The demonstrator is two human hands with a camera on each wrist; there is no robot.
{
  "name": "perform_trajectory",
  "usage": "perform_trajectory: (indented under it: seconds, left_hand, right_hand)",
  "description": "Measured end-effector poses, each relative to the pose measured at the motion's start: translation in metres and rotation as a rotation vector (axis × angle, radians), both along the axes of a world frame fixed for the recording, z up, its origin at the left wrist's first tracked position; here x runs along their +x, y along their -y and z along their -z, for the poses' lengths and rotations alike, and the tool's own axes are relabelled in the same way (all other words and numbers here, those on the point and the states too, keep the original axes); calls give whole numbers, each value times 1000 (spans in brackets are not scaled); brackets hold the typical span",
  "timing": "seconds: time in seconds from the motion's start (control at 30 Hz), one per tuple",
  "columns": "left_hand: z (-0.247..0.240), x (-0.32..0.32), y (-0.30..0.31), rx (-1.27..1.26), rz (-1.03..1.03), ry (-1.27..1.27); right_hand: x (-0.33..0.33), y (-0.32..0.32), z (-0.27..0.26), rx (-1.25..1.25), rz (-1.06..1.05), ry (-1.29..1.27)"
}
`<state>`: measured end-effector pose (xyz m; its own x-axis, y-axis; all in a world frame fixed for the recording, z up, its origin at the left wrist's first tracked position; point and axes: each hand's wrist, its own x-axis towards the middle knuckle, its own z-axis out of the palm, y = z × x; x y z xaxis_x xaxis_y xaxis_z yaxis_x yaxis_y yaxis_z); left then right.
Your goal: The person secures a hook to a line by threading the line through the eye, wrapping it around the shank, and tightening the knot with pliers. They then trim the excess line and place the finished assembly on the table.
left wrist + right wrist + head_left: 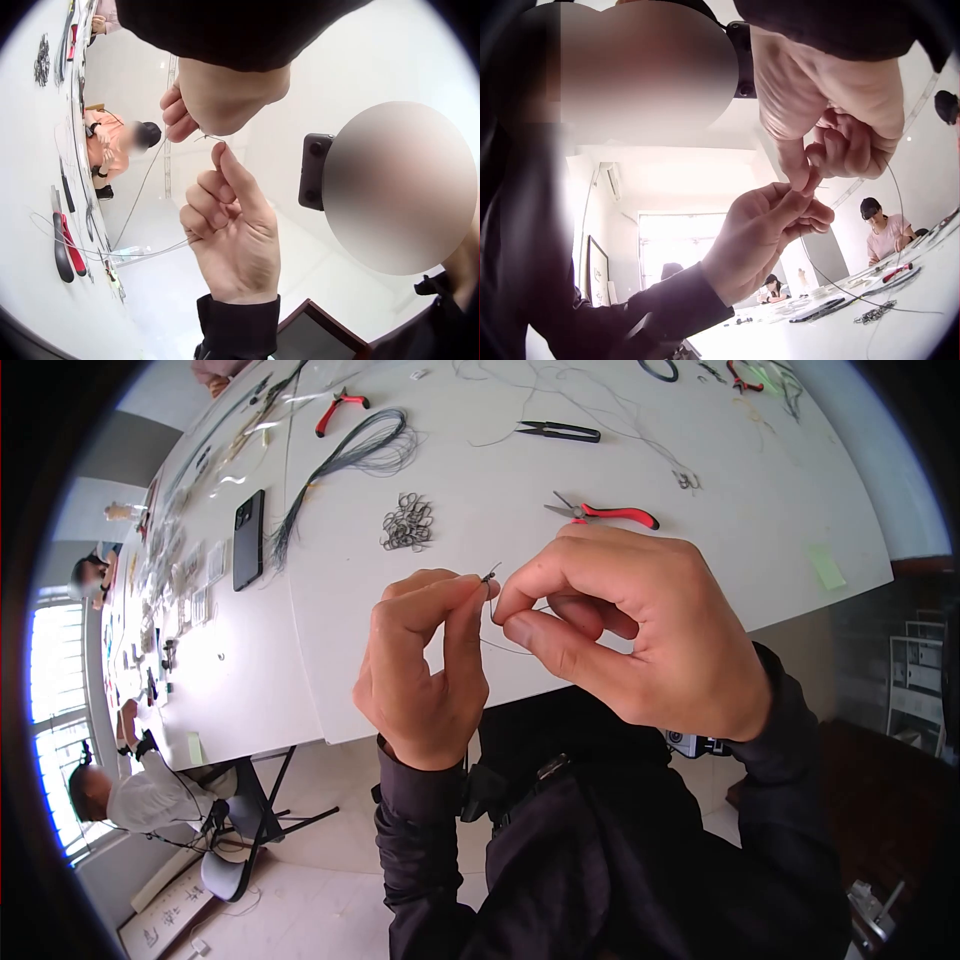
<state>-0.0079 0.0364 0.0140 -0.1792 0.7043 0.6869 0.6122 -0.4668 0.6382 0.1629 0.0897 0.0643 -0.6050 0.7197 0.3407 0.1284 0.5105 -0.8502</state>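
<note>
Between thumb and index finger, my left hand (425, 670) pinches a small dark fish hook (488, 579), its tip showing above the fingertips. My right hand (650, 620) faces it a short gap away, thumb and fingertips pinching a thin grey line (508, 649) that runs to the hook. In the left wrist view, line (135, 202) trails in loops from the right hand (236, 232). The left hand (761, 232) shows below the right in the right wrist view. A pile of fish hooks (408, 523) lies on the table just beyond the left hand.
On the white table (480, 490) lie red-handled pliers (620, 515), black thread snips (560, 432), a bundle of grey line (370, 445) and a phone (249, 540). More pliers (340, 410) lie farther back. A seated person (150, 800) works at the left.
</note>
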Motion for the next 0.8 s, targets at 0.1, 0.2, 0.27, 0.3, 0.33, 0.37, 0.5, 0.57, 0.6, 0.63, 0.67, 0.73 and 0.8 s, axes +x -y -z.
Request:
perform_trajectory:
  seconds: [0.1, 0.2, 0.27, 0.3, 0.33, 0.37, 0.5, 0.57, 0.6, 0.63, 0.67, 0.73, 0.8]
  left_hand:
    - [2, -1, 2, -29, 21, -51]
    - [-3, 2, 6, -33, 74, -87]
    - [-5, 3, 7, -5, 128, -114]
    - [-7, 3, 11, -29, 136, -118]
    - [-5, 4, 12, -22, 164, -92]
    - [-2, 4, 12, -15, 193, -67]
    - [-1, 7, 12, 45, 257, -2]
    - [0, 7, 11, 72, 277, 42]
    - [0, 6, 10, 76, 291, 75]
    - [1, 5, 9, 84, 291, 82]
    - [1, 5, 8, 91, 292, 90]
    - [1, 0, 6, 111, 266, 50]
    - [-3, -3, 7, 73, 183, -5]
  right_hand:
    - [1, -6, -7, 90, -14, 5]
    - [3, -16, -14, 0, -78, 55]
    - [6, -25, -24, -153, -164, 124]
    - [5, -27, -22, -289, -195, 112]
    - [5, -31, -20, -327, -236, 98]
    - [4, -36, -19, -364, -276, 83]
    - [2, -47, -6, -464, -350, 29]
    - [1, -47, 1, -530, -348, 7]
    - [1, -46, 3, -565, -351, 0]
    - [1, -45, 6, -601, -354, -7]
    - [0, -43, 10, -622, -325, -38]
    - [-1, -36, 15, -665, -269, -101]
    - [2, -32, 14, -607, -227, -25]
